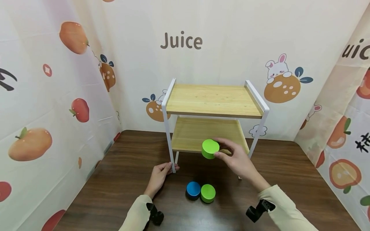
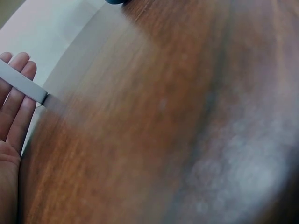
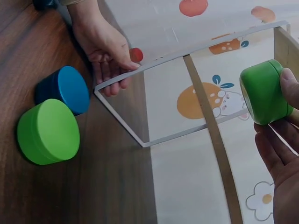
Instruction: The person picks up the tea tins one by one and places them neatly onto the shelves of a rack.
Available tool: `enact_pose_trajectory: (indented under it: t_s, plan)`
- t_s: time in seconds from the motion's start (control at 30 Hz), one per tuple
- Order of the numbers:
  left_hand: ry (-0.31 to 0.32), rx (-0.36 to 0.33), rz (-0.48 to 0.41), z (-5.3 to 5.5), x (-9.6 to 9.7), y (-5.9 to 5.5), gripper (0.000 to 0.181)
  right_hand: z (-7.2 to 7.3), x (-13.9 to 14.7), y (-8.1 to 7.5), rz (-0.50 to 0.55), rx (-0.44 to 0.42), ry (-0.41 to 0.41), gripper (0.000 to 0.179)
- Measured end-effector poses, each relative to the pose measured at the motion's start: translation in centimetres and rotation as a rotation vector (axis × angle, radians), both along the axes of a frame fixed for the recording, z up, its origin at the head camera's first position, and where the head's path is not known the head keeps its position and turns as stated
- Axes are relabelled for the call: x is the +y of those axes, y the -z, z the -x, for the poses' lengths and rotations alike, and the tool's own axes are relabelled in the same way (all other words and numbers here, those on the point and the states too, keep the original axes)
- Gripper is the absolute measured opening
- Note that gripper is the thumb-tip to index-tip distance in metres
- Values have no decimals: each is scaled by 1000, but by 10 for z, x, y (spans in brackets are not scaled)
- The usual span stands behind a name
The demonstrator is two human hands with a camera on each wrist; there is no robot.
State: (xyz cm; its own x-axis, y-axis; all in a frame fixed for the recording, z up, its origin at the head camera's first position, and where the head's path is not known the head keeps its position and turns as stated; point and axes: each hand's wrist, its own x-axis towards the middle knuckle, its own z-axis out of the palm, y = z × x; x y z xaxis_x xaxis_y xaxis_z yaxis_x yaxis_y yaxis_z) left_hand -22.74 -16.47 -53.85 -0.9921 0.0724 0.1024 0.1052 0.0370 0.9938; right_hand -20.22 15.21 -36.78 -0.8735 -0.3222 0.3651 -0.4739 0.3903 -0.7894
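My right hand (image 1: 238, 158) pinches a small green lidded round tin (image 1: 210, 149) between thumb and fingers, in front of the lower shelf board. In the right wrist view the held tin (image 3: 264, 93) lies tilted on its side, its lid seam toward the thumb. At the foot of the shelf rack's front left leg, my left hand (image 1: 158, 178) grips that white leg (image 1: 168, 138), fingers behind it; the left wrist view shows the leg (image 2: 23, 84) across those fingers. A blue round tin (image 1: 193, 190) and another green round tin (image 1: 208, 193) stand side by side on the table, nearer me.
The two-tier rack has a light wooden upper board (image 1: 214, 99) and a lower board (image 1: 206, 131) within white side frames. Beneath is a dark wood table (image 1: 115, 192). Fruit-printed curtains (image 1: 231, 41) hang behind and on both sides.
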Motion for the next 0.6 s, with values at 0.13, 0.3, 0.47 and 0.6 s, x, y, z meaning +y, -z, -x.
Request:
enact_pose_trajectory:
  t_s: [0.13,0.3,0.47,0.6]
  plan:
    - [1,4,3,0,-1,0,40,2,-2,-8,-1,36,-19,47]
    - [0,18,1,0,-1,1,41,6,-5,-17,-7,82,-50,47]
    - [13,29,5,0,-1,1,42,6,-8,-25,-21,89,-48,48]
    - [10,17,15,1,-1,1,42,6,-12,-30,-30,89,-55,48]
